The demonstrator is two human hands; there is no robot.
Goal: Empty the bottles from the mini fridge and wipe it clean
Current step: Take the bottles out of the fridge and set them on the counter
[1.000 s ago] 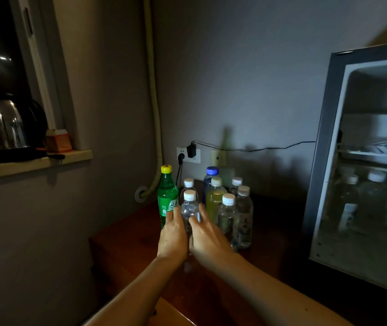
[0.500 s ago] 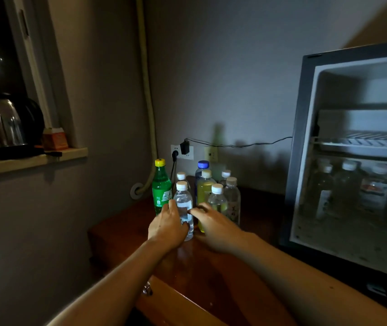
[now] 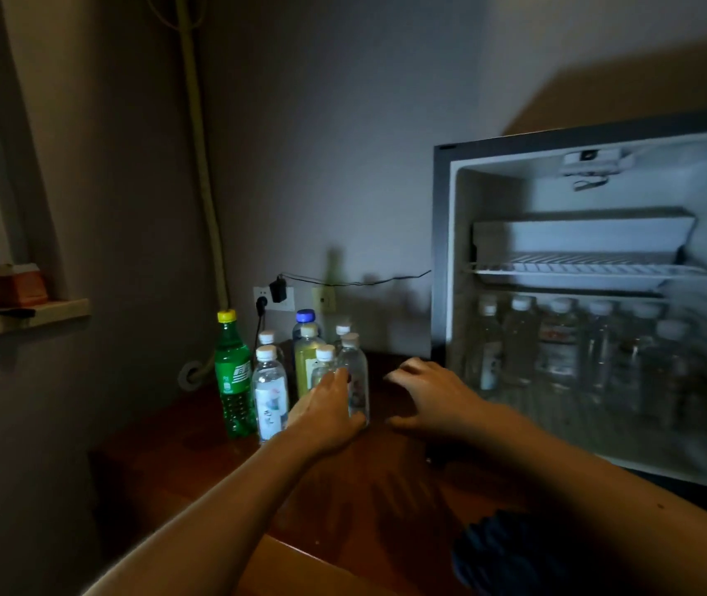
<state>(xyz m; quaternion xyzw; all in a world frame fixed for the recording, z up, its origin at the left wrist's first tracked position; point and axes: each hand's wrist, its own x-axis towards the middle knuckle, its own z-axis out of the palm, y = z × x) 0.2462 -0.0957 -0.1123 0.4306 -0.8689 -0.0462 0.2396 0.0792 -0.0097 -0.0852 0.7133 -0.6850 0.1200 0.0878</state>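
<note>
The left hand point(image 3: 328, 412) lay flat, fingers loose, touching a clear bottle point(image 3: 354, 382) in the crowded bunch just past its fingertips. The right hand point(image 3: 429, 395) was spread and held nothing, with more bottles point(image 3: 558, 346) waiting in the mini fridge point(image 3: 442, 251) beyond it. One bump could have knocked the bunch down.

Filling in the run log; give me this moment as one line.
stage: emptying | left hand: open, beside table bottles | right hand: open, empty | mini fridge: open, bottles inside

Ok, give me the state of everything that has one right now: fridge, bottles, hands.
mini fridge: open, bottles still on bottom.
wire shelf: bare.
bottles on table: upright, capped, clustered.
left hand: open, against a clear bottle.
right hand: open, holding nothing.
</note>
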